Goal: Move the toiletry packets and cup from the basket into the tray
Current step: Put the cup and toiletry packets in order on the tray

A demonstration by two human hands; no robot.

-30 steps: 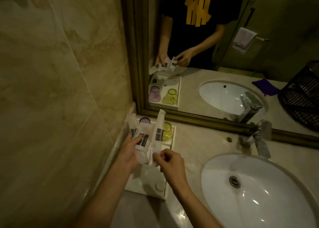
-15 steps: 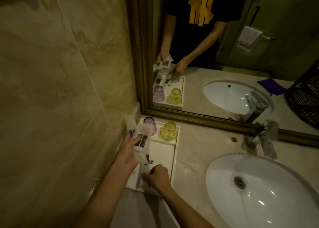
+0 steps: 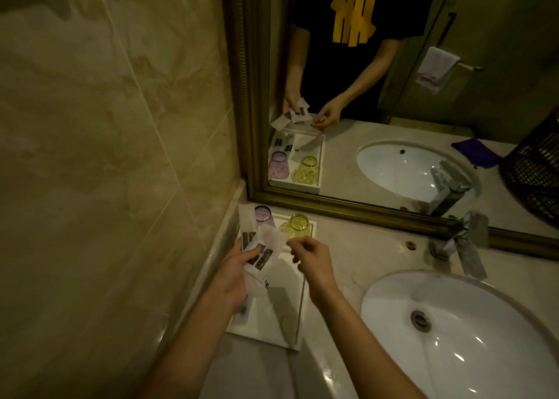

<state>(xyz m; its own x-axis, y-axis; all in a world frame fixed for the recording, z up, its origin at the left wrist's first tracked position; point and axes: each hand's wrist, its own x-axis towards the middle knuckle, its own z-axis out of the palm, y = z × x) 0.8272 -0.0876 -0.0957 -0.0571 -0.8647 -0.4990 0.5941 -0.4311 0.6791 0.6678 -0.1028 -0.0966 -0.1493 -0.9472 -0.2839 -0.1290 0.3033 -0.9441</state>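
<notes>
My left hand [image 3: 233, 274] holds a fanned bunch of white toiletry packets [image 3: 260, 252] with dark labels, above the left side of the white tray [image 3: 266, 336]. My right hand [image 3: 311, 258] hovers just right of the bunch, fingers loosely curled near a packet's edge, with nothing seen in them. A packet [image 3: 242, 311] lies in the tray under my left wrist. A purple cup [image 3: 263, 215] and a yellow cup [image 3: 299, 226] stand at the tray's far end by the mirror.
A white sink [image 3: 462, 332] with a chrome faucet [image 3: 467, 244] fills the counter to the right. The tiled wall runs close along the tray's left. The mirror reflects a black mesh basket [image 3: 535, 168] and a purple cloth [image 3: 478, 152].
My right hand laid a packet down at the tray's near end, then rose back beside the bunch in my left hand. The left hand stayed above the tray.
</notes>
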